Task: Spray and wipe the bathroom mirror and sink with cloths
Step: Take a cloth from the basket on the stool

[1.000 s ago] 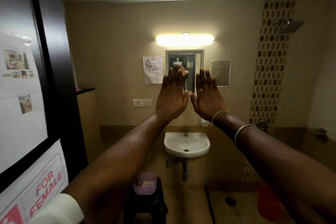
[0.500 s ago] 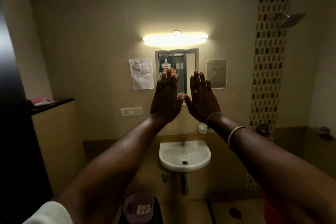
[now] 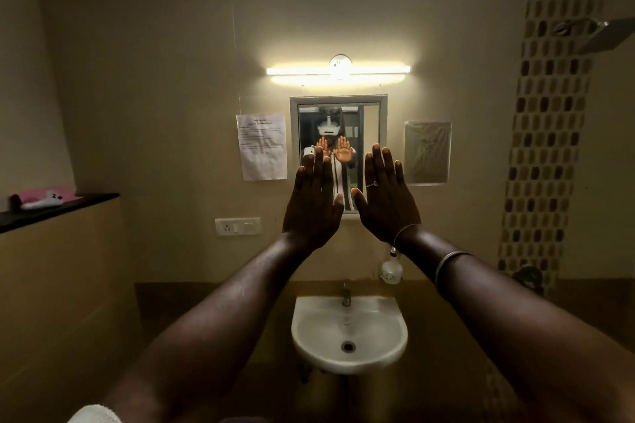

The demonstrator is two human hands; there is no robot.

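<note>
Both my arms are stretched out in front of me, palms facing away. My left hand (image 3: 314,204) and my right hand (image 3: 386,197) are flat, fingers up, holding nothing. Behind them on the far wall hangs a small framed mirror (image 3: 369,127), its lower part hidden by my hands. A white wall sink (image 3: 374,330) with a tap sits below it. A white spray bottle (image 3: 391,269) stands on the ledge to the right of the tap. On a dark shelf at the left lie a pink cloth (image 3: 65,194) and a white one (image 3: 41,201).
A lit tube light (image 3: 338,70) is above the mirror. A paper notice (image 3: 263,146) and a plastic sheet (image 3: 427,152) flank it. A wall socket (image 3: 237,226) is lower left. A shower head (image 3: 603,34) is at upper right.
The view has moved forward into the bathroom; the door at the left and the bin below have left the frame. My hands have spread slightly apart, still raised flat.
</note>
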